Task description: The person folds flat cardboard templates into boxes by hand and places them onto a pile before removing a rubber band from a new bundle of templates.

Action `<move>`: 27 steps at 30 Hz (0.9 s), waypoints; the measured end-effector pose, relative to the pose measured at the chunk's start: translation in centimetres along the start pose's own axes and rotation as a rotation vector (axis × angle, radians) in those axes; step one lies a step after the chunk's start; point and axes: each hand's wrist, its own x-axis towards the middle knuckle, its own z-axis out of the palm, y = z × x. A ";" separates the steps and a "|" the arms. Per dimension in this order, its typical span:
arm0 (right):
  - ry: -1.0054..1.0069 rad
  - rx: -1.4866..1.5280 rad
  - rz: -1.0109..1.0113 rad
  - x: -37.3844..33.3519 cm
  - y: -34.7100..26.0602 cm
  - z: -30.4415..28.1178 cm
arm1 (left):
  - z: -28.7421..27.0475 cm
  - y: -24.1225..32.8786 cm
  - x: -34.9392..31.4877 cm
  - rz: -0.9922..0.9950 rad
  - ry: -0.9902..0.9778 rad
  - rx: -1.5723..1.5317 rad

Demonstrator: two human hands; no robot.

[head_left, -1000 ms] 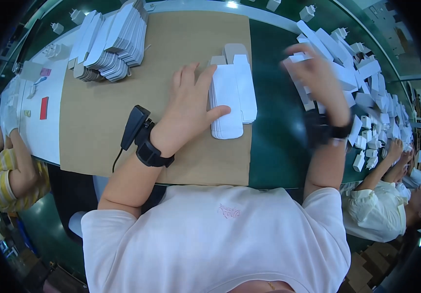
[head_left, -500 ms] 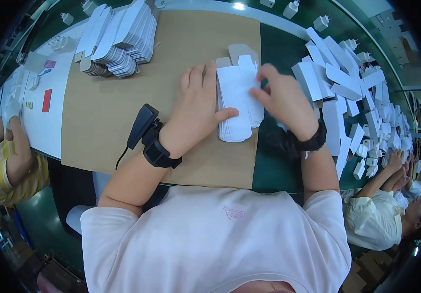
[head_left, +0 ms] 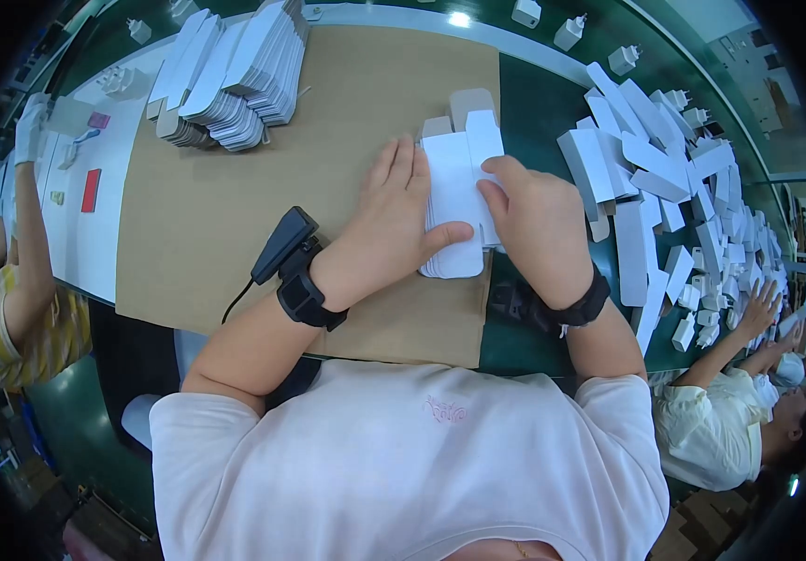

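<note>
A small stack of flat white carton blanks [head_left: 450,201] lies on the brown cardboard sheet in front of me, grey-backed flaps sticking out at its far end. Along its left edge rests my left hand [head_left: 394,206], fingers stretched out together, its thumb lying across the top blank. My right hand [head_left: 539,220] is at the right side of the stack, thumb and forefinger pinching near the edge of the top blank; its other fingers are curled out of sight.
Tall piles of flat blanks [head_left: 235,79] stand at the far left of the cardboard [head_left: 328,112]. Folded white boxes [head_left: 641,243] and white plug adapters [head_left: 684,331] heap up at right. A red strip [head_left: 92,191] lies on the white surface at left. Co-workers sit on both sides.
My right hand has come down with thumb and forefinger closing on the top blank's right edge. My left hand stays by the stack. The left co-worker's gloved hand has moved up.
</note>
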 end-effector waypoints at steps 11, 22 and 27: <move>0.170 0.511 0.094 1.5 0.5 0.1 | -0.8 0.1 0.5 0.019 0.118 -0.003; 0.155 0.518 -0.001 1.0 -0.4 -0.9 | -3.0 1.9 0.0 0.108 0.224 -0.248; 0.061 0.889 0.045 0.9 0.1 -1.5 | -1.2 1.8 -0.1 0.178 0.272 -0.913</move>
